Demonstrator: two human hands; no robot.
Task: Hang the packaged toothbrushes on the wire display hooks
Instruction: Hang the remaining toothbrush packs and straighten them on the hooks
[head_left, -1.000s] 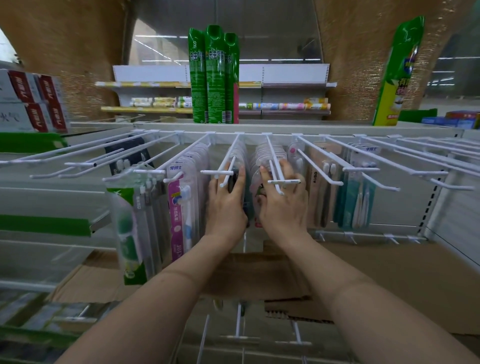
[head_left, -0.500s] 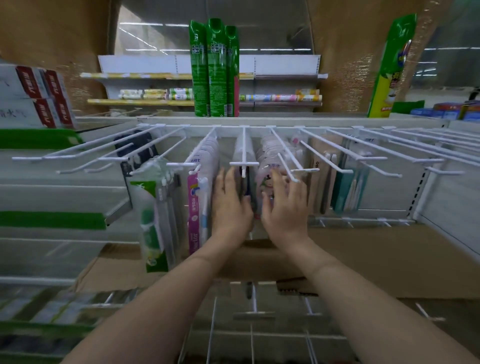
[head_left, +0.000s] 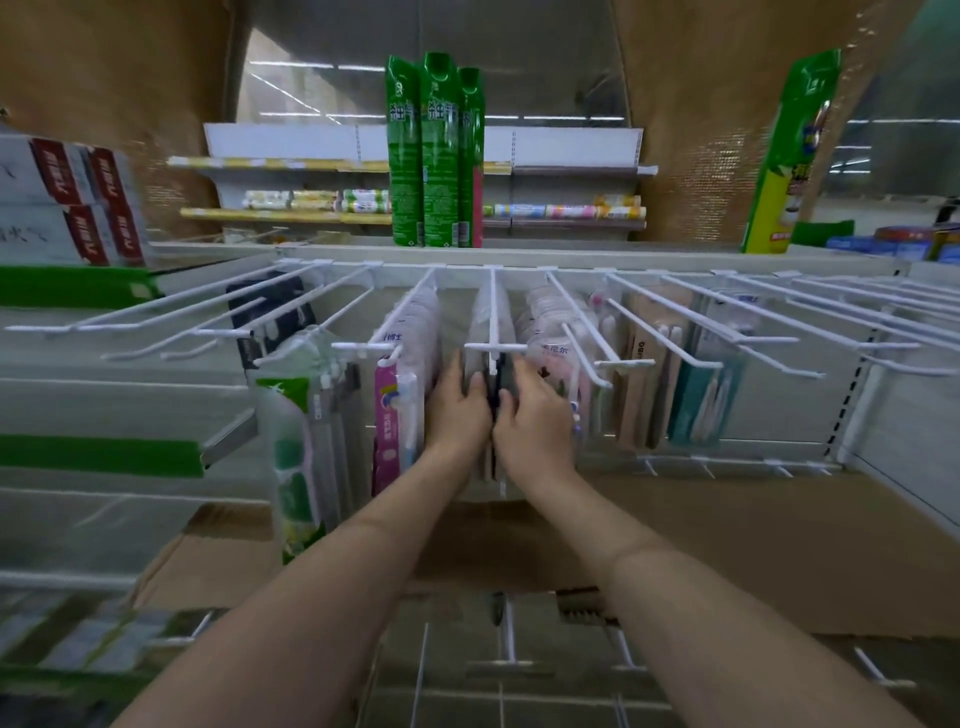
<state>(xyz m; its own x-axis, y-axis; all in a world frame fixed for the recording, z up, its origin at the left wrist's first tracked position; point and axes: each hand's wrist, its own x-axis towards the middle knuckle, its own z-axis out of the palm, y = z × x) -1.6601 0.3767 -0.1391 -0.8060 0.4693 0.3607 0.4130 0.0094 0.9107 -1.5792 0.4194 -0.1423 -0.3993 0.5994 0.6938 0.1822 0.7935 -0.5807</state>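
Beneath the centre wire hook (head_left: 493, 332), the left hand (head_left: 457, 410) and right hand (head_left: 535, 415) reach forward side by side, fingers curled on a dark toothbrush pack (head_left: 495, 384).

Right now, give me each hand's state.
Left hand: holds the dark toothbrush pack.
Right hand: fingers curled on the same pack.
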